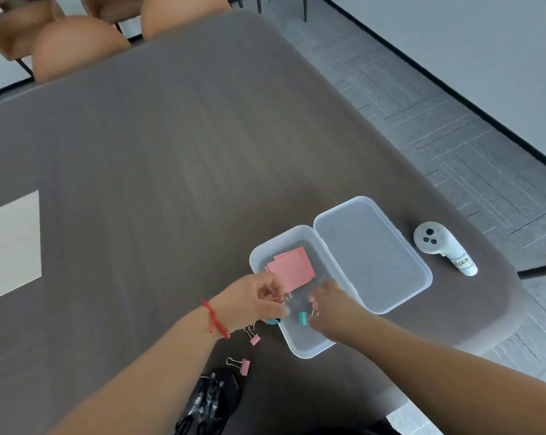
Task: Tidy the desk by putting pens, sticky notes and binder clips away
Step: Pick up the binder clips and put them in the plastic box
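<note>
Head view, looking down on a grey desk. Clear plastic box sits near the desk's right end, hinged lid folded flat beside it, so the tray is open for dropping things in. Pink sticky notes already lie loose in the far half of the tray.

Left hand, red string at the wrist, is over the box's near-left rim, fingers pinched on the wire loops of a small clip; the clip's colour can't be made out. Right hand reaches in from the right, fingers curled at the wire of a teal clip inside the tray. Whether it grips or has just let go is unclear.

A blue clip lies at the box's outer wall, just under the left hand. Two pink clips remain on the desk, near the box. Dark mesh cup at the desk's near edge appears to hold pens.

White controller lies well right, untouched.

Judgement: clip stage, partly done; both hands work together to ferry clips faster.
</note>
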`<state>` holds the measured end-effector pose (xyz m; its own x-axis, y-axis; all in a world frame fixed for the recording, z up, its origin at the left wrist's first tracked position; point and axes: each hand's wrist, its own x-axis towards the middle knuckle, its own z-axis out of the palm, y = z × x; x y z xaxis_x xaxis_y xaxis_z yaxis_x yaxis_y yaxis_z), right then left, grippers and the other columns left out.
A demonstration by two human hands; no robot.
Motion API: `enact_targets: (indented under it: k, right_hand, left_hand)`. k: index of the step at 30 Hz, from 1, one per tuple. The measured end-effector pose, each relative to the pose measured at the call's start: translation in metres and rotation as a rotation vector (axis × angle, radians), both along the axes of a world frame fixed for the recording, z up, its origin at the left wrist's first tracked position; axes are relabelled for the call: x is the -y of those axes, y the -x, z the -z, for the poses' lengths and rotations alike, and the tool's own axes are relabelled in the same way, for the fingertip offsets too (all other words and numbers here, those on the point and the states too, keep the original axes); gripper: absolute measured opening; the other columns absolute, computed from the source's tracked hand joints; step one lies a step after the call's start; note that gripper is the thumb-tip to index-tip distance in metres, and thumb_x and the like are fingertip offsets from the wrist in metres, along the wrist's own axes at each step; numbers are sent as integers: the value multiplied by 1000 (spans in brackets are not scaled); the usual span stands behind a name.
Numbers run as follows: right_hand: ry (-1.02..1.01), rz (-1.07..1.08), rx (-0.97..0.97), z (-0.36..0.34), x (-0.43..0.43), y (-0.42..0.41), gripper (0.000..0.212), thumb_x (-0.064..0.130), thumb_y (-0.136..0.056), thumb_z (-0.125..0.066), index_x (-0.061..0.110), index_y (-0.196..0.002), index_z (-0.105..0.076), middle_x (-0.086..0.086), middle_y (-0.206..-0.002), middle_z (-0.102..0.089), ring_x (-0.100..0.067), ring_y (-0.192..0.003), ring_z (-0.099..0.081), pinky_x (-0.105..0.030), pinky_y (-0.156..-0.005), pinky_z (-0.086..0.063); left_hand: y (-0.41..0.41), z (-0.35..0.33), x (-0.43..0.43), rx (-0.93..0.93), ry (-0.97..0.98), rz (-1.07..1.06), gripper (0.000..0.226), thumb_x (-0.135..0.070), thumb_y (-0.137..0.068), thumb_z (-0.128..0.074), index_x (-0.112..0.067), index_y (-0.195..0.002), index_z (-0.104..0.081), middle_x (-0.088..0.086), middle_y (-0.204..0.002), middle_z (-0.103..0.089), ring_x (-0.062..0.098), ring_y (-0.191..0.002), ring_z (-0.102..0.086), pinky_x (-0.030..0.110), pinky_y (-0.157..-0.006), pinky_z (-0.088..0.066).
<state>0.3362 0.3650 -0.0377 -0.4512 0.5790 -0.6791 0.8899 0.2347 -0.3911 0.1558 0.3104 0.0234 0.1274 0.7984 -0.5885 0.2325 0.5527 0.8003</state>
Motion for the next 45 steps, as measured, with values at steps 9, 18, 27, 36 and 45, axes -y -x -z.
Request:
enact_targets:
  k: [9, 18, 27, 36, 45]
  right_hand:
    - [135, 412, -255, -38, -8, -46, 45, 0, -89, -36, 20, -124, -58, -5, -125, -57, -21, -116, -56, -27, -88, -46]
    - [178, 330, -265, -37, -1, -61, 46, 15, -93, -48, 25, -137, -48, -1, -139, -50, -14, -127, -50, -26, -103, -40]
    - [-13, 62, -282, -42, 14, -15, 41, 21, -94, -49, 30, -135, -49, 8, -141, -44, -15, -127, -47, -27, -107, -37]
    - [-236, -602, -210, -31, 62, 83, 57, 15, -85, -68, 4, -135, -42, -14, -123, -47, -29, -110, -54, -38, -93, -50]
    - [-322, -514, 158, 31, 80, 131, 53, 17, -86, -64, 8, -131, -38, -22, -126, -38, -33, -111, -49, -39, -84, -52]
  left_hand:
    - [-82, 76, -48, -829, -10, 570, 23, -15, -80, -63, -1, -98, -67, 13, -112, -61, 29, -102, -63, 33, -82, -54]
    - [-39, 24, -51, -414, -67, 94, 11, -20, -89, -57, -11, -93, -60, 1, -83, -59, 18, -73, -61, 31, -62, -49]
    - [56, 75, 51, -783, 313, 589, 45, -33, -69, -77, -26, -109, -57, -5, -101, -50, 16, -87, -54, 23, -79, -44]
    - [65, 110, 72, -834, 117, 633, 47, -32, -71, -74, -19, -113, -57, -1, -112, -52, 22, -102, -56, 38, -91, -49]
    - [92, 120, 88, -877, 83, 434, 26, -21, -82, -67, -7, -104, -69, 13, -114, -56, 30, -106, -57, 33, -88, -44]
